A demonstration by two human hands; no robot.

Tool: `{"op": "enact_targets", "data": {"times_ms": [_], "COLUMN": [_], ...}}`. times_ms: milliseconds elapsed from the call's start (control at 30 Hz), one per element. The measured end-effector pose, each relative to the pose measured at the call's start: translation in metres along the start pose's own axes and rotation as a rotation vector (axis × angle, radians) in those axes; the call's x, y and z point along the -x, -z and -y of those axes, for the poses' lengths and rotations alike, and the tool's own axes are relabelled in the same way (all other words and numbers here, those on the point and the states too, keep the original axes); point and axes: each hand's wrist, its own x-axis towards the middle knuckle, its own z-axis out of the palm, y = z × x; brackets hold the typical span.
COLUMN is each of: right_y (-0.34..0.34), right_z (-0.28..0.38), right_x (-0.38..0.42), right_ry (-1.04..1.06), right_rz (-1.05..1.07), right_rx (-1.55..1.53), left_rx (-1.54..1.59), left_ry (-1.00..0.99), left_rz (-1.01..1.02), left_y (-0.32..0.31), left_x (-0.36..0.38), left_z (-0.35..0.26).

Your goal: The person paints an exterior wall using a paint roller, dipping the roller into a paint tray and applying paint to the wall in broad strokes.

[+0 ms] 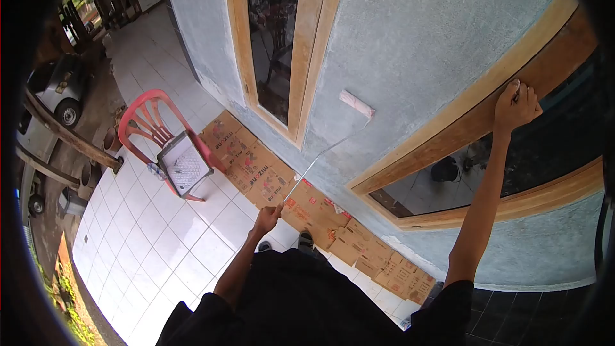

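Note:
My left hand (268, 218) is closed around the handle end of a paint roller, whose thin metal rod (314, 163) reaches up and away. The pale pinkish-white roller sleeve (357, 104) lies against the grey wall (410, 45) between two wooden-framed windows. Up at the right, my right hand (517, 106) has its fingers curled at the brown wooden window frame (556, 57), seemingly gripping its edge; a small whitish spot shows by the thumb. The finger undersides are hidden.
Flattened cardboard (256, 170) covers the floor along the wall, beside white tiles (160, 243). A red plastic chair (154, 112) at the left bears a paint tray (184, 182). The second window (272, 38) stands farther left. Wooden rails (64, 125) and a parked vehicle (57, 99) lie beyond.

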Motion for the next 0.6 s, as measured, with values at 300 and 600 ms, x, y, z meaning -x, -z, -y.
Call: {"op": "enact_targets", "data": {"times_ms": [300,600], "right_y": [-0.008,-0.016], "right_z": [-0.016,-0.03], "right_x": [0.009,0.016], "right_ry": [0.024,0.042], "right_rz": [0.033,0.021], "right_rx": [0.061,0.049], "left_rx": [-0.172,-0.228], "left_ry": [0.352,0.443], "left_rz": [0.135,0.165], "left_y": [-0.008,-0.015], "left_x": [0.02,0.015], "left_z": [0.073,0.082]}}
